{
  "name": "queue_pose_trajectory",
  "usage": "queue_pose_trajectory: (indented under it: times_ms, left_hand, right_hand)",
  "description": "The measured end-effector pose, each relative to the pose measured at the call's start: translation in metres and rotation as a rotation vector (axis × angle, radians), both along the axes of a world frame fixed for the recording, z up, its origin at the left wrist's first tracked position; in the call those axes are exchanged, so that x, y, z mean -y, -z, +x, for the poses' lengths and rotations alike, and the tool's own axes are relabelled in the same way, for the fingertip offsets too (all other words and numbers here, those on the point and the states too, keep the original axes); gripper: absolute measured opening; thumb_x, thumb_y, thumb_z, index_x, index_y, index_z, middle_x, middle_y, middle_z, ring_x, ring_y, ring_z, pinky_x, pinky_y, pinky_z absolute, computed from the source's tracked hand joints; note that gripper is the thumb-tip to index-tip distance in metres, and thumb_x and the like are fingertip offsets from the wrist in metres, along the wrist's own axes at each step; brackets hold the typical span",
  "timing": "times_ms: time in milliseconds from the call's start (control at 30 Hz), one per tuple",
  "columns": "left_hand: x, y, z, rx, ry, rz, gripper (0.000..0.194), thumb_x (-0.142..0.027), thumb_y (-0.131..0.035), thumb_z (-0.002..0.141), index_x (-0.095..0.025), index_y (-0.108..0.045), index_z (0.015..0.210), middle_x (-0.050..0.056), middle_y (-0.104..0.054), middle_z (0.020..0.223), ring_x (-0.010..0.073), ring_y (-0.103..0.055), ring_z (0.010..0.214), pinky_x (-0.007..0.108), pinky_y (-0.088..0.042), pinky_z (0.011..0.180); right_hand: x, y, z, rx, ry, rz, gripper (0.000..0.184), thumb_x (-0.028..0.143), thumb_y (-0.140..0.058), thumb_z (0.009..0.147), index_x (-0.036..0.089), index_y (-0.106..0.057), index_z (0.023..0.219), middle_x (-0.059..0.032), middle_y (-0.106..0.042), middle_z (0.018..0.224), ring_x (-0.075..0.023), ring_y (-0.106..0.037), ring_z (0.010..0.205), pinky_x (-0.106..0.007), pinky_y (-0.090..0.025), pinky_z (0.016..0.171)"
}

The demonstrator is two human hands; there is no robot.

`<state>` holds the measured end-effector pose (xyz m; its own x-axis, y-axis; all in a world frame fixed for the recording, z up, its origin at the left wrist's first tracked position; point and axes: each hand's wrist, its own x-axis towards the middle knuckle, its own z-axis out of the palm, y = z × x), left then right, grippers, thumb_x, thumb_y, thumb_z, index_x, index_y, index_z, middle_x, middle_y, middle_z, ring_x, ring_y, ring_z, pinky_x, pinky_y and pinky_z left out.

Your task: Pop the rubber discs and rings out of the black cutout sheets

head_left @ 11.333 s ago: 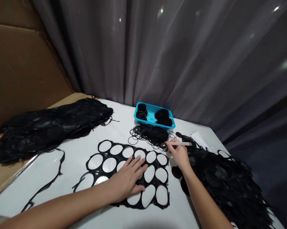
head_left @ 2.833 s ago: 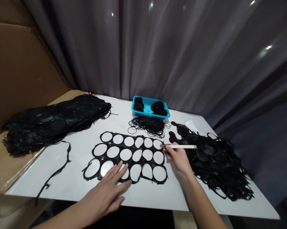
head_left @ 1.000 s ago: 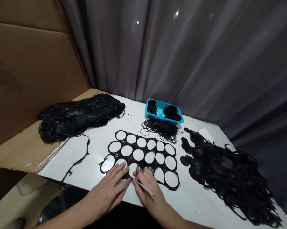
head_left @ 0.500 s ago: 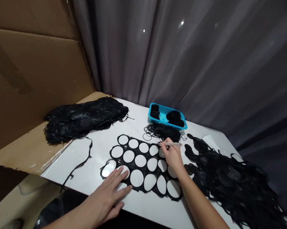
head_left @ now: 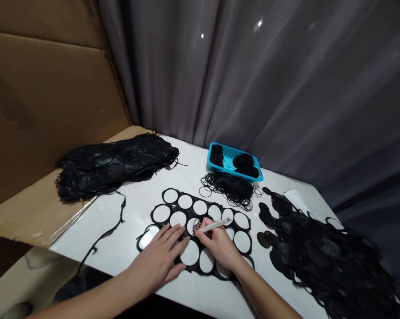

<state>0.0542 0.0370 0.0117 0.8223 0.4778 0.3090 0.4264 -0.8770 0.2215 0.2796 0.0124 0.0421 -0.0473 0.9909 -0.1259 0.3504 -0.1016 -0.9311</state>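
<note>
A black rubber-like sheet (head_left: 186, 213) with rows of round holes lies flat on the white table. My left hand (head_left: 156, 261) rests on its lower left part, palm down with the fingers spread. My right hand (head_left: 220, 249) grips a slim white pen-like tool (head_left: 216, 224) over the sheet's middle. Thin dark loops (head_left: 196, 224) show at the tool's lower end, close to a hole; the tip itself is hidden by my fingers. Behind the sheet sits a heap of thin black rings (head_left: 231, 186), some lying loose at its edges.
At the back stands a blue basket (head_left: 209, 164) with black bundles. A stack of black sheets (head_left: 116, 161) lies at left, beside a cardboard box (head_left: 50, 97). Black discs and scraps (head_left: 326, 248) cover the right side. One black strip (head_left: 110, 230) hangs over the front edge.
My right hand has moved left and nearer with the tool, from the sheet's back edge to its middle. My left hand stays on the sheet.
</note>
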Motion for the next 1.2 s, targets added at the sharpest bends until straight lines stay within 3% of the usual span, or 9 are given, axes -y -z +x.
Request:
queue_pose_trajectory:
  times_ms: [167, 400, 600, 733, 833, 933, 1000, 1100, 1200]
  left_hand:
    - [0.001, -0.003, 0.000, -0.039, -0.003, 0.011, 0.053, -0.031, -0.064, 0.090, -0.019, -0.052, 0.140, 0.016, -0.054, 0.144, 0.0332, -0.049, 0.134, 0.051, -0.039, 0.112]
    - [0.002, 0.000, 0.002, -0.027, -0.020, -0.027, 0.056, -0.028, -0.064, 0.089, -0.021, -0.049, 0.143, 0.014, -0.051, 0.146, 0.0320, -0.047, 0.136, 0.050, -0.037, 0.114]
    - [0.001, 0.000, 0.000, -0.010, -0.010, -0.051, 0.055, -0.023, -0.064, 0.086, -0.020, -0.052, 0.140, 0.014, -0.051, 0.146, 0.0330, -0.045, 0.137, 0.052, -0.038, 0.113]
    - [0.000, -0.002, -0.001, 0.006, 0.002, -0.067, 0.057, -0.020, -0.065, 0.086, -0.018, -0.051, 0.140, 0.016, -0.049, 0.147, 0.0332, -0.045, 0.138, 0.052, -0.041, 0.113]
    - [-0.001, -0.002, -0.001, 0.001, 0.008, -0.069, 0.054, -0.020, -0.064, 0.086, -0.019, -0.052, 0.139, 0.015, -0.050, 0.147, 0.0333, -0.043, 0.140, 0.053, -0.040, 0.113]
    - [0.000, 0.000, -0.002, -0.001, 0.002, -0.076, 0.052, -0.022, -0.064, 0.087, -0.021, -0.052, 0.138, 0.013, -0.050, 0.147, 0.0329, -0.040, 0.142, 0.054, -0.039, 0.114]
    - [0.001, 0.000, -0.003, 0.000, 0.003, -0.087, 0.054, -0.022, -0.064, 0.086, -0.021, -0.052, 0.139, 0.013, -0.050, 0.148, 0.0332, -0.040, 0.142, 0.054, -0.038, 0.114]
    - [0.001, -0.004, -0.003, -0.006, 0.018, -0.118, 0.056, -0.021, -0.065, 0.084, -0.020, -0.052, 0.138, 0.015, -0.051, 0.146, 0.0359, -0.042, 0.140, 0.057, -0.039, 0.112]
    - [-0.004, -0.013, 0.001, -0.018, 0.006, -0.187, 0.051, -0.022, -0.067, 0.085, -0.019, -0.055, 0.134, 0.016, -0.054, 0.139, 0.0368, -0.048, 0.134, 0.059, -0.042, 0.108]
  right_hand:
    - [0.003, 0.002, -0.004, 0.107, -0.016, 0.046, 0.020, 0.028, -0.053, 0.093, 0.023, -0.048, 0.075, 0.0018, -0.057, 0.076, -0.0172, -0.053, 0.074, -0.029, -0.042, 0.069]
    - [0.005, 0.005, -0.006, 0.249, -0.067, 0.234, 0.019, 0.017, -0.051, 0.094, 0.023, -0.049, 0.076, 0.0002, -0.055, 0.082, -0.0167, -0.054, 0.078, -0.028, -0.044, 0.071]
    - [0.025, 0.015, -0.018, 0.678, -0.161, 0.461, 0.018, 0.005, -0.049, 0.089, 0.022, -0.053, 0.090, -0.0064, -0.059, 0.093, -0.0227, -0.053, 0.083, -0.034, -0.047, 0.072]
    - [0.028, 0.019, -0.024, 0.795, -0.217, 0.547, 0.027, -0.002, -0.052, 0.083, 0.020, -0.056, 0.098, -0.0110, -0.062, 0.108, -0.0265, -0.054, 0.098, -0.036, -0.048, 0.080]
    - [0.000, 0.012, -0.005, 0.706, -0.130, 0.523, 0.027, -0.001, -0.047, 0.083, 0.021, -0.057, 0.095, -0.0109, -0.064, 0.105, -0.0265, -0.053, 0.098, -0.037, -0.046, 0.082]
    - [-0.044, -0.003, 0.034, 0.554, 0.191, 0.395, 0.020, 0.007, -0.044, 0.086, 0.023, -0.052, 0.080, -0.0098, -0.062, 0.089, -0.0274, -0.052, 0.090, -0.039, -0.043, 0.081]
    - [-0.069, -0.012, 0.060, 0.512, 0.307, 0.366, 0.020, 0.014, -0.042, 0.090, 0.024, -0.045, 0.074, -0.0096, -0.058, 0.082, -0.0281, -0.051, 0.087, -0.040, -0.041, 0.079]
    - [-0.085, -0.015, 0.079, 0.402, 0.357, 0.288, 0.022, 0.026, -0.048, 0.092, 0.026, -0.042, 0.071, -0.0047, -0.056, 0.072, -0.0246, -0.054, 0.073, -0.036, -0.041, 0.070]
    - [-0.080, -0.007, 0.076, 0.209, 0.303, 0.147, 0.025, 0.038, -0.059, 0.088, 0.025, -0.045, 0.071, -0.0002, -0.061, 0.068, -0.0183, -0.056, 0.055, -0.030, -0.042, 0.056]
